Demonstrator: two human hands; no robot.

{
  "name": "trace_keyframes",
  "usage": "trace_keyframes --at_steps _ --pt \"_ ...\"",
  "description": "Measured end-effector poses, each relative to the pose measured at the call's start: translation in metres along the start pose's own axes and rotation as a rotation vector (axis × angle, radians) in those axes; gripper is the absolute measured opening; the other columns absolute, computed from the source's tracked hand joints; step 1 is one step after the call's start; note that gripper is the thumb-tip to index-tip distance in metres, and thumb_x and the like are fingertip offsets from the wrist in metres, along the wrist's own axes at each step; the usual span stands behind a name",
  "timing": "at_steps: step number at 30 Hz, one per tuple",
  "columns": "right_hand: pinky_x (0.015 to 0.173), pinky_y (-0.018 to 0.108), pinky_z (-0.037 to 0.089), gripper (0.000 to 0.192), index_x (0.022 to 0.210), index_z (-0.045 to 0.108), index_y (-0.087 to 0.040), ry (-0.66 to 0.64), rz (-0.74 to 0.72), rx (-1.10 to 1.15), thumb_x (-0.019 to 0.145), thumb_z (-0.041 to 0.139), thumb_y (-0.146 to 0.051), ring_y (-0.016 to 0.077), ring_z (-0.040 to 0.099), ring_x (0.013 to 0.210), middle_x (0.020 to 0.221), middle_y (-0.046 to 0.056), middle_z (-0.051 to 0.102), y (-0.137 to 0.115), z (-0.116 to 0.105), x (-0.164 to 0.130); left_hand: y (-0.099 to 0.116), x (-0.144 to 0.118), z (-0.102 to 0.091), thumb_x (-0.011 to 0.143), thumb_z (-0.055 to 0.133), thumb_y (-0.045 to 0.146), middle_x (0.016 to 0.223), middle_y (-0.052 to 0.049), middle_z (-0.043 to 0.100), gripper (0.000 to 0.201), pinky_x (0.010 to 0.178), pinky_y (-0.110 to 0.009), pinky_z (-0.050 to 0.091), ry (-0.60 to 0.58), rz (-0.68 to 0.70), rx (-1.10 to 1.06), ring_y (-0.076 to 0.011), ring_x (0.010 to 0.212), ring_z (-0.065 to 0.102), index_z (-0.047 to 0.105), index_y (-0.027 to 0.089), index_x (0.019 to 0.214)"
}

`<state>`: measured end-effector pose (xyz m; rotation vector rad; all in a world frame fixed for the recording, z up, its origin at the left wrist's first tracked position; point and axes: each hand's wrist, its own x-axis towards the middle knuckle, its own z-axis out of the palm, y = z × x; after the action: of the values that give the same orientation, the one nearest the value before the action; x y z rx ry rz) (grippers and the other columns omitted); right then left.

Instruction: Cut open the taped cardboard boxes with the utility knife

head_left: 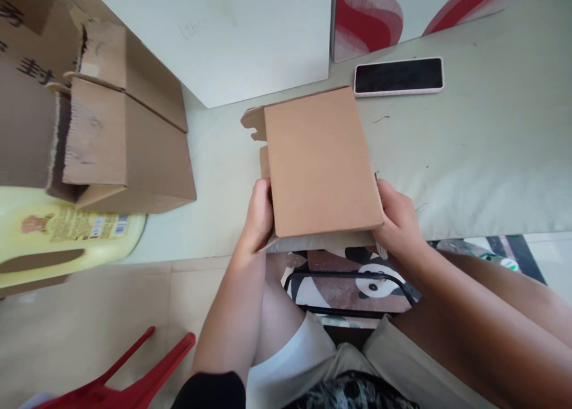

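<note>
At the centre of the frame, the left hand (259, 215) and right hand (399, 217) are each gripping a near corner of the box (319, 161), fingers curled around its sides. The box is overhanging the table (482, 152) edge, so a loosening grip could be letting it tip toward the lap, and a push away risks nudging the phone (398, 76) at upper right.

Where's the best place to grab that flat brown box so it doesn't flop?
Probably the two long side edges near the close end of the flat brown box, one from each side. It is wide and thin, so one hand would let it tip. The left hand and right hand already hold it there.
</note>
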<state>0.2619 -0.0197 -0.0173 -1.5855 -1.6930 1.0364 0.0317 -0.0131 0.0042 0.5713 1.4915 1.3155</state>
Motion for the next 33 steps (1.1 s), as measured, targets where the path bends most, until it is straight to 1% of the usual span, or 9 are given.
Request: trace_keyframes --at_steps 4,9,14,17,22,25,29,33 --pt "0.062 0.035 0.039 0.012 0.081 0.049 -0.025 -0.008 0.009 -0.003 0.085 0.048 -0.036 0.0216 0.055 0.067 0.075 0.003 0.064 -0.0008 -0.0007 -0.0007 0.0039 -0.0010 0.0035 0.096 0.056 0.030 0.061 0.000 0.040 0.042 0.062 -0.025 0.042 -0.025 0.005 -0.003 -0.0153 0.063 0.042 0.044 0.021 0.056" --pt "0.062 0.035 0.040 0.013 0.083 0.051 -0.025 -0.011 0.012 0.005 0.084 0.048 -0.038 0.0222 0.056 0.068 0.078 0.004 0.066 -0.0011 -0.0006 0.0002 0.0030 -0.0008 0.0032 0.097 0.051 0.030 0.061 0.000 0.041 0.040 0.061 -0.025 0.042 -0.043 -0.006 -0.002 -0.0156 0.064 0.042 0.047 0.021 0.058" --pt "0.065 0.035 0.041 0.014 0.079 0.049 -0.025 0.000 0.021 0.016 0.085 0.049 -0.038 0.0215 0.055 0.070 0.074 0.003 0.062 -0.0004 0.0006 0.0002 -0.0015 0.0021 0.0002 0.094 0.058 0.037 0.062 0.000 0.041 0.039 0.062 -0.025 0.044 -0.041 0.007 -0.013 -0.0166 0.066 0.044 0.048 0.021 0.060" --pt "0.065 0.035 0.041 0.015 0.077 0.047 -0.025 0.005 0.012 0.022 0.085 0.050 -0.037 0.0208 0.053 0.069 0.071 0.001 0.059 0.0000 0.0008 -0.0007 -0.0013 0.0026 0.0001 0.095 0.055 0.033 0.060 -0.001 0.042 0.038 0.061 -0.025 0.044 -0.054 0.019 -0.007 -0.0168 0.065 0.044 0.047 0.022 0.060" --pt "0.063 0.034 0.040 0.014 0.077 0.047 -0.025 0.012 0.010 0.014 0.085 0.049 -0.036 0.0198 0.051 0.066 0.069 0.001 0.058 -0.0001 0.0007 -0.0009 0.0029 -0.0003 0.0033 0.095 0.050 0.027 0.061 0.001 0.042 0.038 0.060 -0.024 0.042 -0.043 -0.002 -0.013 -0.0135 0.060 0.039 0.046 0.020 0.058" --pt "0.062 0.033 0.040 0.013 0.079 0.049 -0.025 0.008 -0.002 0.008 0.084 0.049 -0.036 0.0198 0.052 0.067 0.073 0.002 0.061 0.0002 0.0009 0.0001 0.0034 -0.0006 0.0040 0.096 0.052 0.032 0.061 0.001 0.041 0.039 0.060 -0.024 0.042 -0.036 -0.018 -0.019 -0.0134 0.060 0.040 0.046 0.020 0.059" --pt "0.062 0.033 0.039 0.015 0.080 0.050 -0.024 0.005 0.004 0.001 0.084 0.048 -0.038 0.0196 0.053 0.068 0.074 0.002 0.062 0.0008 0.0010 0.0010 0.0013 0.0017 0.0030 0.094 0.057 0.039 0.057 0.000 0.040 0.041 0.053 -0.026 0.039 -0.046 -0.028 -0.011 -0.0144 0.058 0.040 0.043 0.022 0.059" --pt "0.065 0.034 0.040 0.017 0.079 0.049 -0.024 0.004 0.016 0.005 0.085 0.048 -0.039 0.0190 0.051 0.067 0.073 0.002 0.060 0.0014 0.0010 0.0005 -0.0012 0.0036 0.0020 0.091 0.059 0.042 0.056 0.000 0.039 0.041 0.050 -0.027 0.036 -0.072 0.011 -0.013 -0.0148 0.058 0.040 0.043 0.022 0.059"
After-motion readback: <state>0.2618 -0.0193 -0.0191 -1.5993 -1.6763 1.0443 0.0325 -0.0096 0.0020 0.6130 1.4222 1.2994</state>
